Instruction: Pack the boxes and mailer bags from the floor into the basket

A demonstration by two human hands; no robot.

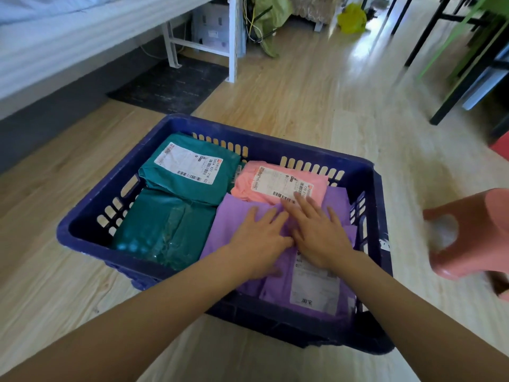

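A dark blue slotted basket stands on the wooden floor. Inside, a teal mailer bag with a white label lies at the back left, on top of another teal bag in front of it. A pink mailer bag with a label lies at the back right. A purple mailer bag with a label fills the front right. My left hand and my right hand rest flat on the purple bag, side by side, fingers spread, the right fingertips touching the pink bag's label.
A pink plastic stool stands just right of the basket. A white bed frame and a dark mat are at the back left. Black table legs stand at the back right, a yellow-green bag farther back.
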